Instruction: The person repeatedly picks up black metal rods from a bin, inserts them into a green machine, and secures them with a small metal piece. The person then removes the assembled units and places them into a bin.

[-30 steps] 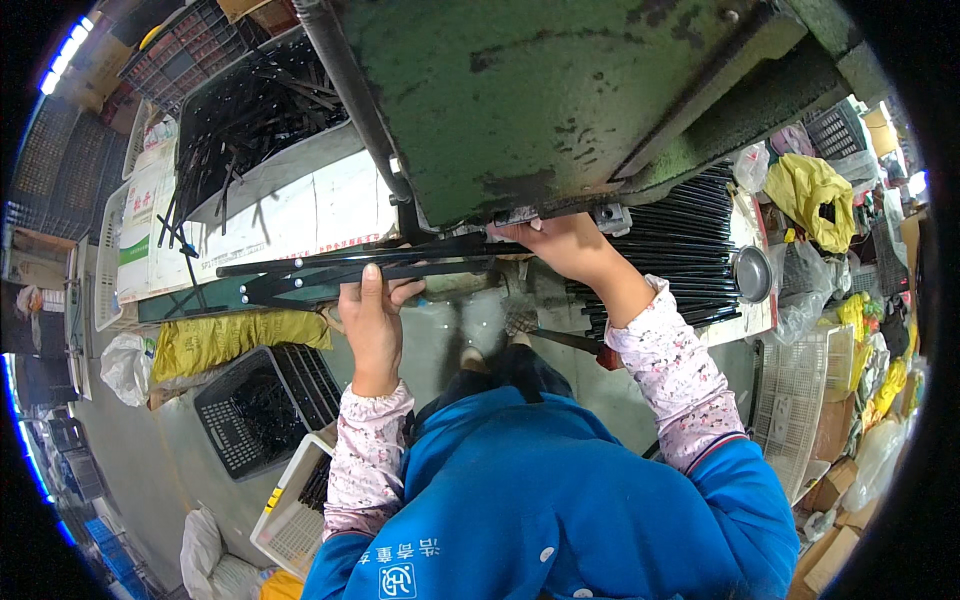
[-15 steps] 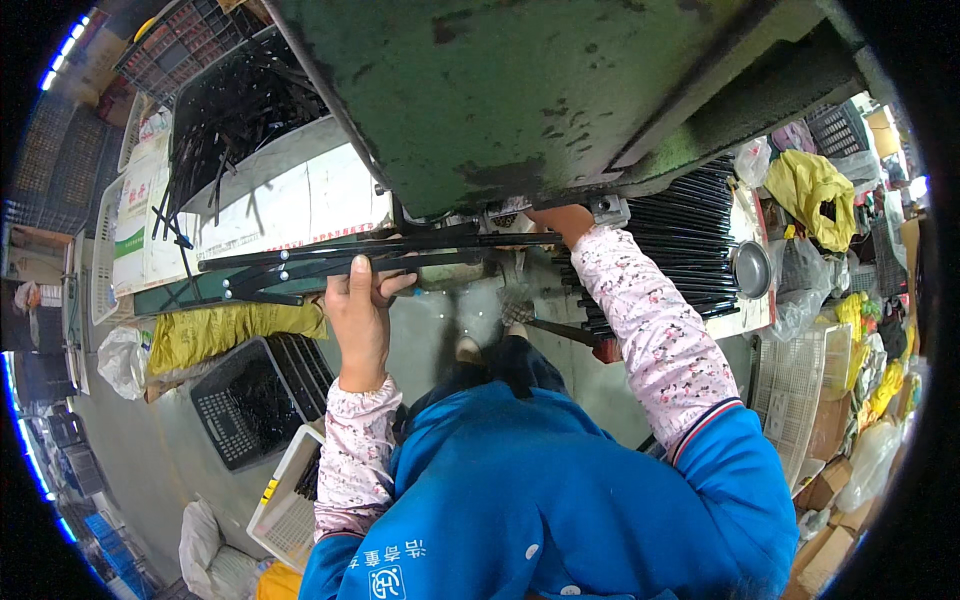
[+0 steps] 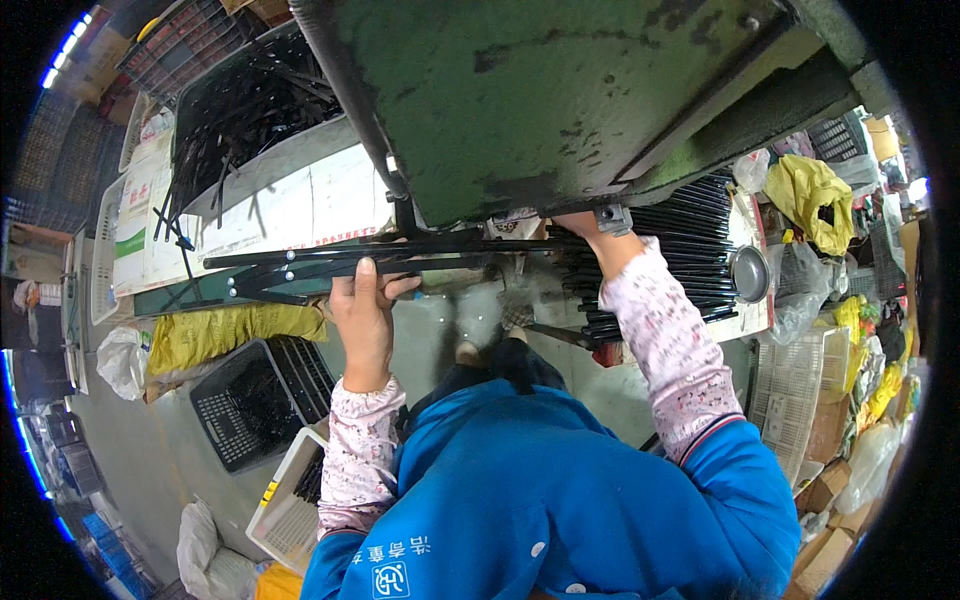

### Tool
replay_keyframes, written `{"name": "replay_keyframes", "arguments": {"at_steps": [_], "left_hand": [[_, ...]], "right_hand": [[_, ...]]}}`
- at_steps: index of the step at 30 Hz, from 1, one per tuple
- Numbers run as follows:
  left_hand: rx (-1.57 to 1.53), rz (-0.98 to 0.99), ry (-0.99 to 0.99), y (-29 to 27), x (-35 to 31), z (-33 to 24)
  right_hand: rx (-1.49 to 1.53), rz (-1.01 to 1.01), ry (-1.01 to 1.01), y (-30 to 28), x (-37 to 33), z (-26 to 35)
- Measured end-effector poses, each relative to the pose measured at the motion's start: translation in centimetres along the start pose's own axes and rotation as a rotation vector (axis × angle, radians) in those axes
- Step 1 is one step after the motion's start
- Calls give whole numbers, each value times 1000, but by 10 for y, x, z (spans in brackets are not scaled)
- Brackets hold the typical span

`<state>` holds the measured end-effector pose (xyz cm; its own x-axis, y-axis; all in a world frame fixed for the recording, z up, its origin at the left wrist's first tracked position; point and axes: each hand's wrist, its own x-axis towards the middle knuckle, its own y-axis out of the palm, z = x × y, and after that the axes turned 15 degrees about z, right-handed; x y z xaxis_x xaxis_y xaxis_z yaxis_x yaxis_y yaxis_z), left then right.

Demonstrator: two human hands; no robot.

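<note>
Left hand (image 3: 362,305) gripping black metal strips (image 3: 330,268), right hand (image 3: 585,225) under green machine (image 3: 560,90)

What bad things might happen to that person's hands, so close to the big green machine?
1. The right hand reaches under the green machine, partly hidden; if that part moves, fingers might get pinched.
2. The left hand holds the long black metal strips near the middle; their far ends stick out and could sag, slip or knock the white bin.
3. The strips' thin edges could scrape bare skin.
</note>
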<state>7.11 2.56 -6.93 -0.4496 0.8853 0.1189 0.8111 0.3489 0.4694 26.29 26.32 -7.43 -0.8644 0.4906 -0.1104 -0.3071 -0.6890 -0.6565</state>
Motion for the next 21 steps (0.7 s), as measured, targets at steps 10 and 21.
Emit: {"name": "replay_keyframes", "arguments": {"at_steps": [10, 21], "left_hand": [[-24, -11, 6, 1, 3, 2], [-60, -45, 10, -3, 3, 9]], "right_hand": [[117, 36, -70, 25, -16, 76], [-369, -304, -259, 25, -43, 74]]}}
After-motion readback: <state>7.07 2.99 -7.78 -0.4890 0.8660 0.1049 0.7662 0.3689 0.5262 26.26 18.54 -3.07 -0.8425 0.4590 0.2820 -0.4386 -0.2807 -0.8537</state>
